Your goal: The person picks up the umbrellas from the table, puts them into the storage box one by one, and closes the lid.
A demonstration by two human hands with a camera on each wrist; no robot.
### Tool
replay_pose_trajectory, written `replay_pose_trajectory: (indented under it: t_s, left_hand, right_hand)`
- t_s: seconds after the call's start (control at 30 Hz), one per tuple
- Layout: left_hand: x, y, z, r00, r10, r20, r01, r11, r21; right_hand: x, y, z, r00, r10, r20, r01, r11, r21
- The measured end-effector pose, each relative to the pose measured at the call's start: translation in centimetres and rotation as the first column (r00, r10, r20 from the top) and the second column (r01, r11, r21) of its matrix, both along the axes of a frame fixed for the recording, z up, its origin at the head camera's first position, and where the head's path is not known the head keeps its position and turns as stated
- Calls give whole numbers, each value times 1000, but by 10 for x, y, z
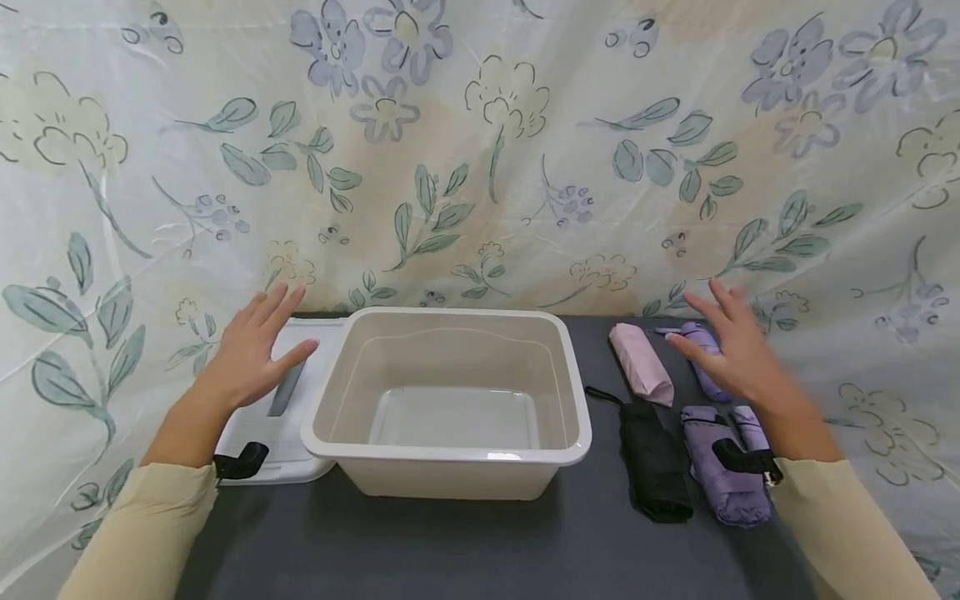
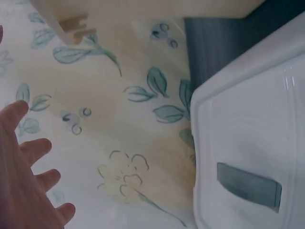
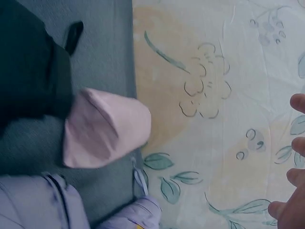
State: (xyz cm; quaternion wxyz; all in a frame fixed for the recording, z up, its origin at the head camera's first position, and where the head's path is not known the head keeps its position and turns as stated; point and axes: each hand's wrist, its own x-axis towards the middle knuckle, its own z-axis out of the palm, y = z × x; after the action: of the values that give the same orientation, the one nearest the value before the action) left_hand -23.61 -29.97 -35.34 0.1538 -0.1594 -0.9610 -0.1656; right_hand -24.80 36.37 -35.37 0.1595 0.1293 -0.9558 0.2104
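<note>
My left hand [image 1: 258,354] is raised with fingers spread, over the white lid [image 1: 300,454] and left of a beige plastic bin [image 1: 446,454]. Nothing is in it. On the other side, my right hand [image 1: 731,350] also hovers with spread fingers and holds nothing. Below and around it lie folded umbrellas: a pink one [image 1: 641,365], a black one [image 1: 652,462] with a wrist loop, and a large purple one [image 1: 731,487]. A slimmer purple umbrella [image 1: 711,385] is partly covered by the right hand. Another purple piece [image 1: 748,427] is partly behind the wrist strap.
The bin stands upright in the middle of the dark grey table [image 1: 420,550], its inside bare. A grey handle piece [image 2: 250,186] sits on the lid. Behind the table hangs a floral curtain [image 1: 450,167]. Black straps circle both wrists.
</note>
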Motion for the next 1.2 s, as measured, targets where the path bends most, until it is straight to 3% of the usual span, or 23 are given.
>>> replay_pose_trajectory:
  t_s: [0.3,0.47,0.6,0.77,0.83,0.93,1.0,1.1,1.2]
  left_hand:
    - [16,9,-9,997,-60,-48,63,996,63]
    - [26,15,-16,997,-76,10,74,985,159]
    - [33,21,-21,991,-119,60,98,955,279]
    - [38,29,-22,975,-182,130,110,896,429]
    - [40,31,-21,966,-181,186,73,878,474]
    - [42,33,-19,946,-185,265,7,830,557]
    - [43,34,-18,933,-192,305,-38,789,614]
    - [44,34,-17,909,-235,345,-83,708,702]
    - [44,34,-15,880,-314,357,-105,605,790]
  right_hand:
    - [19,-21,-14,999,46,-22,-48,994,-99]
    - [30,-30,-26,997,70,-26,-73,981,-181]
    - [39,-33,-37,997,79,-22,-82,972,-221]
    - [51,-38,-48,994,105,-21,-106,952,-287]
    - [56,-40,-52,994,110,-4,-105,941,-321]
    - [63,-43,-57,993,110,30,-91,922,-377]
    - [68,-45,-61,993,105,55,-74,912,-404]
    - [75,-47,-67,993,97,70,-57,900,-432]
    - [82,-51,-73,995,72,64,-36,894,-446]
